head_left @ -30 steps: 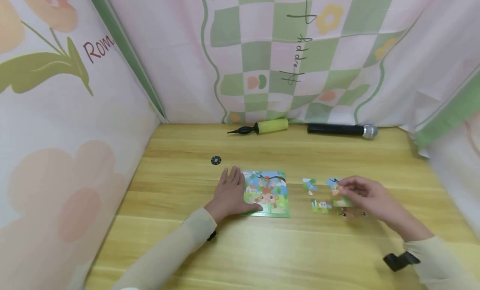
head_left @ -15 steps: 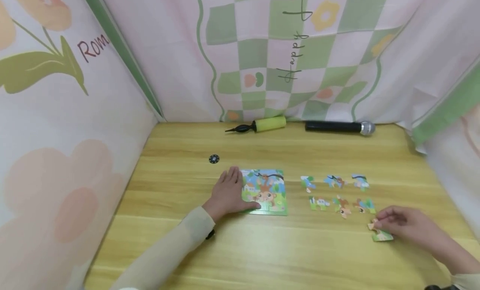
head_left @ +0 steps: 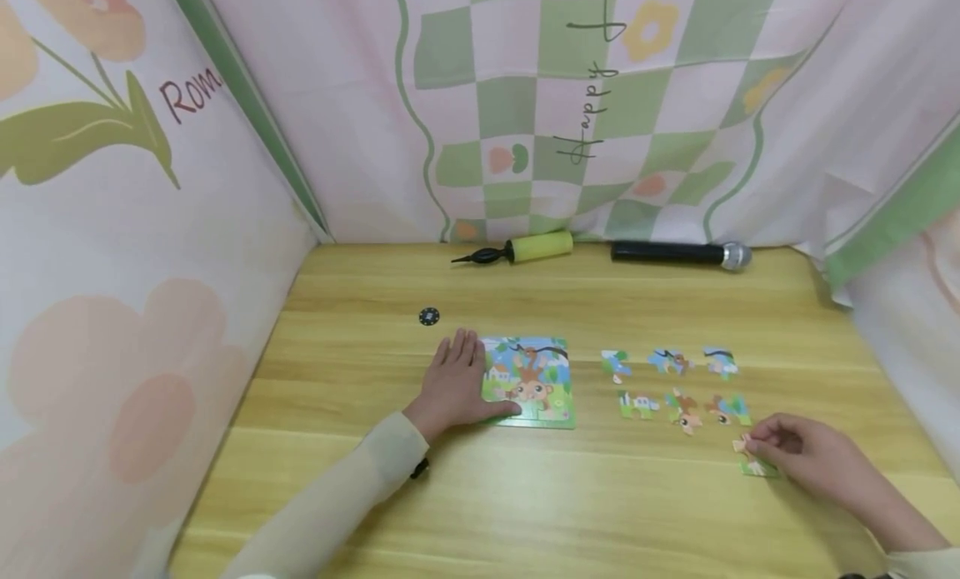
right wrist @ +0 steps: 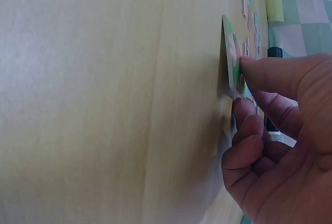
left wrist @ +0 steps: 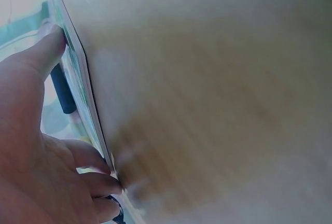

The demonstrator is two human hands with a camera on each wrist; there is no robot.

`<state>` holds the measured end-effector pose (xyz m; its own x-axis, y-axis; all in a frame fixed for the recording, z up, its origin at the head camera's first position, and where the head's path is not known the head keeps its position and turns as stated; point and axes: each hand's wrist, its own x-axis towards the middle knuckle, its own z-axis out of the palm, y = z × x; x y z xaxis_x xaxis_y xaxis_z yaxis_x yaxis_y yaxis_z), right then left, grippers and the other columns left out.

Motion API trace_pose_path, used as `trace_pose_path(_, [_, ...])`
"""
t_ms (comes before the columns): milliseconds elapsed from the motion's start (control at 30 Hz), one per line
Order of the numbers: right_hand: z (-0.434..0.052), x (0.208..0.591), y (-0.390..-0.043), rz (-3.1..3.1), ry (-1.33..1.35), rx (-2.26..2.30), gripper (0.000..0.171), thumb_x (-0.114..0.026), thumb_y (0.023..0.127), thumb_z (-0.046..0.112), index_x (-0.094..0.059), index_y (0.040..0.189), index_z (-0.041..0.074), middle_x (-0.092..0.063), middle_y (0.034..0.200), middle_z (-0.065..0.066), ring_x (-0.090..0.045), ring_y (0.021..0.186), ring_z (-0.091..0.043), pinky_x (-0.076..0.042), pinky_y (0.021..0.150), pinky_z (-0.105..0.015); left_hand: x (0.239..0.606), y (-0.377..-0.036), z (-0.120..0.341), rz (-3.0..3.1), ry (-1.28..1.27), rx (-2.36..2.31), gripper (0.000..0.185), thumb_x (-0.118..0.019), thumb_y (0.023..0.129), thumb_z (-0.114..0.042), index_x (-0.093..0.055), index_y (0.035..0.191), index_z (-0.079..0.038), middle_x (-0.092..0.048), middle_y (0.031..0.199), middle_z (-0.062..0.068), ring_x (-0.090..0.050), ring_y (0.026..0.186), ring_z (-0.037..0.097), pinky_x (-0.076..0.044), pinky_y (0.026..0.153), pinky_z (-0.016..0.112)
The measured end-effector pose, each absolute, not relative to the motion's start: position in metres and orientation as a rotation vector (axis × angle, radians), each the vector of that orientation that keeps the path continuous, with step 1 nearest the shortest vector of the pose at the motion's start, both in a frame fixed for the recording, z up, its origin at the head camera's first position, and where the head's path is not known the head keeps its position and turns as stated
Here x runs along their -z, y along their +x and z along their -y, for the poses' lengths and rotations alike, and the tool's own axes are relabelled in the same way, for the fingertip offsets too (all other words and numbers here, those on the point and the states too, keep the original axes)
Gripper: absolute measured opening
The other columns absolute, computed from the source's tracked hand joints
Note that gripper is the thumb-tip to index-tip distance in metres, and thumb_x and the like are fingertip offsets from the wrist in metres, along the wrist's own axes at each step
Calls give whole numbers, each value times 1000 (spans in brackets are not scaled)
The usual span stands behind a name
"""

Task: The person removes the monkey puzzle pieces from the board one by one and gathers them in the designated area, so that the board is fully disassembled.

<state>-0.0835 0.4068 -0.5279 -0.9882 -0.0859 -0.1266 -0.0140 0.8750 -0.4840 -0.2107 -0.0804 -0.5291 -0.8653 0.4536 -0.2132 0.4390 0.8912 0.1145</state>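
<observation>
A square puzzle board (head_left: 531, 382) with a monkey picture lies flat on the wooden table (head_left: 525, 504). My left hand (head_left: 454, 385) rests flat against its left edge, thumb on the board (left wrist: 78, 79). Right of the board lie several loose puzzle pieces (head_left: 675, 385) in two rows. My right hand (head_left: 795, 454) pinches a green puzzle piece (head_left: 756, 466) at the table's front right, just below those rows. In the right wrist view the piece (right wrist: 231, 60) stands against the wood between thumb and fingers (right wrist: 249, 125).
A yellow-and-black hand pump (head_left: 517, 251) and a black microphone (head_left: 678, 254) lie along the back edge. A small black disc (head_left: 429, 316) sits behind my left hand. Patterned cloth walls (head_left: 135, 254) close in the left, back and right sides.
My right hand has moved from the loose pieces toward the front right with a green piece, and is now nudging it slightly left. The left hand has stayed on the board.
</observation>
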Motion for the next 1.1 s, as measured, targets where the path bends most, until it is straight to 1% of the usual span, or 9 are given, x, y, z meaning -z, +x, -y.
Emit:
trace_pose_path(567, [-402, 525, -85, -2891, -83, 741, 20, -75, 94, 31, -70, 99, 11, -67, 91, 3, -59, 79, -1, -52, 69, -22, 530, -211, 80, -2820, 659, -59, 127, -39, 78, -94, -13, 161, -1, 0, 168, 16, 9, 153, 32, 8, 120, 47])
trace_pose_path(633, [-402, 526, -85, -2891, -92, 745, 20, -75, 94, 30, -71, 99, 11, -67, 91, 2, -60, 80, -3, -53, 69, -22, 531, -212, 80, -2828, 657, -55, 127, -39, 77, -94, -14, 161, -1, -1, 168, 16, 9, 153, 33, 9, 120, 49])
trace_pose_path(733, [-401, 527, -87, -2901, -94, 750, 22, -74, 95, 33, -70, 99, 13, -69, 94, 2, -63, 84, -9, -53, 70, -24, 531, -212, 80, -2844, 651, -58, 129, -41, 75, -95, -17, 161, -2, -3, 167, 17, 8, 152, 35, 10, 119, 51])
trace_pose_path(800, [-398, 526, -88, -2899, -91, 775, 22, -72, 97, 35, -70, 99, 13, -70, 96, -1, -67, 90, -21, -56, 77, -36, 531, -212, 81, -2853, 652, -66, 131, -44, 73, -96, -19, 161, -1, -4, 167, 17, 7, 152, 36, 11, 119, 53])
trace_pose_path(867, [-393, 523, -90, -2913, -85, 795, 23, -71, 97, 35, -70, 101, 12, -71, 98, -4, -67, 92, -27, -56, 77, -40, 529, -212, 81, -2853, 652, -85, 132, -46, 72, -95, -20, 160, -2, -3, 167, 18, 8, 152, 36, 12, 118, 53])
trace_pose_path(933, [-386, 518, -95, -2928, -93, 825, 23, -70, 98, 33, -69, 103, 11, -72, 99, -5, -67, 91, -26, -56, 76, -39, 529, -213, 82, -2850, 656, -95, 131, -47, 72, -95, -19, 161, -3, -2, 167, 18, 9, 152, 37, 14, 117, 53])
trace_pose_path(967, [-381, 515, -98, -2925, -103, 847, 23, -70, 98, 32, -69, 105, 10, -72, 100, -6, -67, 90, -22, -56, 76, -39, 528, -214, 82, -2847, 659, -97, 130, -47, 72, -95, -19, 161, -4, -1, 167, 18, 9, 152, 37, 15, 117, 53])
trace_pose_path(1033, [-369, 510, -106, -2911, -138, 907, 24, -70, 99, 30, -69, 108, 8, -71, 97, -5, -65, 78, -14, -54, 64, -29, 528, -216, 84, -2839, 664, -95, 127, -48, 73, -94, -18, 162, -8, -1, 167, 18, 9, 152, 37, 17, 116, 53])
trace_pose_path(1100, [-352, 507, -115, -2908, -208, 939, 22, -69, 99, 29, -69, 108, 10, -70, 96, -1, -63, 76, -8, -53, 64, -25, 528, -218, 85, -2835, 671, -70, 124, -48, 74, -93, -19, 162, -11, -2, 167, 17, 8, 152, 38, 18, 116, 53])
